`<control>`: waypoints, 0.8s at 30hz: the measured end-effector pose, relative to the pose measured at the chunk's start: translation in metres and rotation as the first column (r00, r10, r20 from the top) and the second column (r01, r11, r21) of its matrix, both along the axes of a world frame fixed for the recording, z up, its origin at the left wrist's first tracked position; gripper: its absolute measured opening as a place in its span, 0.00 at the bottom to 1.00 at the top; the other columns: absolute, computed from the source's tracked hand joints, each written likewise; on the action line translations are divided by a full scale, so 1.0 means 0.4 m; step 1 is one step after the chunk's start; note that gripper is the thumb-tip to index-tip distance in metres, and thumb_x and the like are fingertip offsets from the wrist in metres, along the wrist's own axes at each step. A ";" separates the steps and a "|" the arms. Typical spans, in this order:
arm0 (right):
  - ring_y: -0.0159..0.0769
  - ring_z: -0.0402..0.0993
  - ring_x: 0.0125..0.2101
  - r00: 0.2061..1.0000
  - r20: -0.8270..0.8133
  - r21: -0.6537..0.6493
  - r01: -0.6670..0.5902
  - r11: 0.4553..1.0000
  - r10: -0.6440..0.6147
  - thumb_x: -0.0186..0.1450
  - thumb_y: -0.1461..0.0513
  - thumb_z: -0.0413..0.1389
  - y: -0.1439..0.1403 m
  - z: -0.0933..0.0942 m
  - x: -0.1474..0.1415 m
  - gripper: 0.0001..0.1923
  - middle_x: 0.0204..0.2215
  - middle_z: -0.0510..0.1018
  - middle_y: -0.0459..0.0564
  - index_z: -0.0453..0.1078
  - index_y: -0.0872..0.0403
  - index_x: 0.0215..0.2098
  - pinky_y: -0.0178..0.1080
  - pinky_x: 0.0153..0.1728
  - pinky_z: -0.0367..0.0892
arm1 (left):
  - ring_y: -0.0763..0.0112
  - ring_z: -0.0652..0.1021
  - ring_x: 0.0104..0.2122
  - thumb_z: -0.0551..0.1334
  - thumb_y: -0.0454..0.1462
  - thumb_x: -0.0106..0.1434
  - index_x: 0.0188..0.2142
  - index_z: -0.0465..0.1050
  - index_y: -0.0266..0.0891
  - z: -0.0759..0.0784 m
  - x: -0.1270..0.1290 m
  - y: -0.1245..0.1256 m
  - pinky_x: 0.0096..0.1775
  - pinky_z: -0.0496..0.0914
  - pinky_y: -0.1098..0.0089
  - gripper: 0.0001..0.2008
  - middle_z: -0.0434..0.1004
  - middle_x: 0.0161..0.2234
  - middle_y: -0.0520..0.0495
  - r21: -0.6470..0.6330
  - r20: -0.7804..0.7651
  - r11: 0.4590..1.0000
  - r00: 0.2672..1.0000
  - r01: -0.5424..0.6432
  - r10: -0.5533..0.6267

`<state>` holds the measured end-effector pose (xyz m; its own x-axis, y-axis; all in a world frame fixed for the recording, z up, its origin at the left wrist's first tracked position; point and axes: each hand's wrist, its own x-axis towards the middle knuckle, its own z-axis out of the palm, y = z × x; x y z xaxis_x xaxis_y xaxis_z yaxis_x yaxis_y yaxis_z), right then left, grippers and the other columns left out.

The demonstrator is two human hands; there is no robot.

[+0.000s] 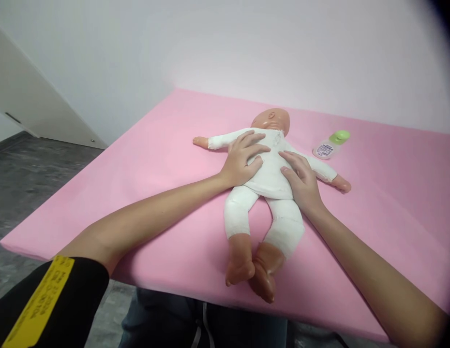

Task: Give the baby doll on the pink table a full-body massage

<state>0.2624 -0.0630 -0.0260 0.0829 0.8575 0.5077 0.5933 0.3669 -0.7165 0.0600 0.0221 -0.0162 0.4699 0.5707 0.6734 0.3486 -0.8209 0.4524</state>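
A baby doll [270,169] with a white cloth body lies on its back on the pink table, its head away from me and its feet close to the near edge. My left hand [243,157] rests on the left side of the doll's torso, fingers spread over the chest. On the other side, my right hand [303,181] touches the torso's right flank, its fingers stretched out and slightly apart. Both hands are open. A small clear bottle [331,145] with a green cap and a printed label lies on its side beyond the doll's right-hand arm.
The pink table [138,159] reaches to the white wall [283,53] at the back. Dark grey floor [36,179] and a pale door panel [39,101] show at the left. My legs [203,319] are below the near edge.
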 end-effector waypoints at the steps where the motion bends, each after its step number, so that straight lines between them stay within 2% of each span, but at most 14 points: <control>1: 0.46 0.63 0.66 1.000 -0.003 -0.001 -0.002 1.000 0.002 0.70 0.56 0.55 0.001 0.000 0.001 0.21 0.62 0.71 0.51 0.73 0.45 0.60 0.56 0.69 0.56 | 0.53 0.61 0.67 0.55 0.31 0.65 0.50 0.78 0.42 0.001 0.000 0.000 0.67 0.53 0.46 0.18 0.69 0.64 0.44 -0.005 -0.004 1.000 1.000 0.000 0.000; 7: 0.47 0.63 0.65 1.000 -0.019 0.012 0.004 1.000 -0.004 0.69 0.57 0.55 0.005 0.002 -0.006 0.20 0.61 0.72 0.51 0.74 0.45 0.58 0.57 0.69 0.54 | 0.52 0.64 0.65 0.56 0.33 0.64 0.48 0.79 0.44 0.008 0.002 -0.008 0.66 0.57 0.45 0.17 0.70 0.63 0.46 -0.065 0.009 0.998 1.000 -0.015 0.015; 14: 0.46 0.62 0.65 0.999 -0.041 0.024 -0.017 1.000 0.018 0.69 0.57 0.54 0.021 -0.010 -0.021 0.21 0.60 0.71 0.54 0.71 0.48 0.59 0.55 0.70 0.53 | 0.57 0.69 0.60 0.57 0.31 0.63 0.43 0.80 0.42 0.026 0.000 -0.036 0.64 0.63 0.52 0.14 0.75 0.57 0.44 -0.078 0.107 0.996 0.993 -0.045 0.054; 18: 0.48 0.62 0.65 0.999 0.035 0.013 -0.035 0.999 0.035 0.68 0.56 0.55 0.010 0.022 -0.032 0.22 0.60 0.70 0.56 0.70 0.49 0.59 0.58 0.69 0.53 | 0.56 0.71 0.58 0.57 0.31 0.62 0.44 0.80 0.42 0.061 -0.032 -0.091 0.62 0.64 0.49 0.15 0.76 0.55 0.44 -0.068 0.064 0.996 0.996 -0.064 0.068; 20: 0.51 0.61 0.65 0.997 0.083 0.044 0.004 0.999 -0.007 0.67 0.54 0.57 -0.048 0.069 -0.047 0.21 0.61 0.69 0.55 0.71 0.47 0.58 0.61 0.68 0.54 | 0.56 0.71 0.57 0.58 0.32 0.63 0.43 0.80 0.43 0.101 -0.076 -0.159 0.63 0.63 0.48 0.14 0.76 0.54 0.44 -0.055 0.097 0.997 0.994 -0.052 0.058; 22: 0.52 0.61 0.65 0.997 0.067 0.106 0.032 0.994 -0.039 0.68 0.54 0.58 -0.158 0.130 -0.062 0.18 0.62 0.68 0.54 0.73 0.44 0.56 0.62 0.66 0.57 | 0.56 0.74 0.53 0.58 0.32 0.63 0.40 0.80 0.42 0.158 -0.143 -0.260 0.60 0.67 0.51 0.12 0.78 0.49 0.43 -0.106 0.186 0.994 0.983 0.021 -0.001; 23: 0.53 0.62 0.65 0.998 0.035 0.110 0.042 0.993 -0.046 0.69 0.55 0.58 -0.228 0.160 -0.066 0.16 0.61 0.69 0.53 0.74 0.44 0.54 0.62 0.65 0.58 | 0.58 0.77 0.48 0.58 0.32 0.64 0.37 0.80 0.42 0.188 -0.183 -0.320 0.55 0.72 0.55 0.11 0.80 0.44 0.43 -0.174 0.226 0.978 0.971 0.117 -0.076; 24: 0.53 0.64 0.63 1.000 -0.011 0.085 0.028 0.996 -0.027 0.69 0.56 0.58 -0.306 0.187 -0.066 0.13 0.60 0.71 0.53 0.75 0.44 0.52 0.61 0.64 0.60 | 0.62 0.79 0.41 0.58 0.31 0.64 0.34 0.80 0.42 0.215 -0.225 -0.381 0.48 0.75 0.61 0.11 0.80 0.38 0.45 -0.281 0.240 0.917 0.946 0.282 -0.217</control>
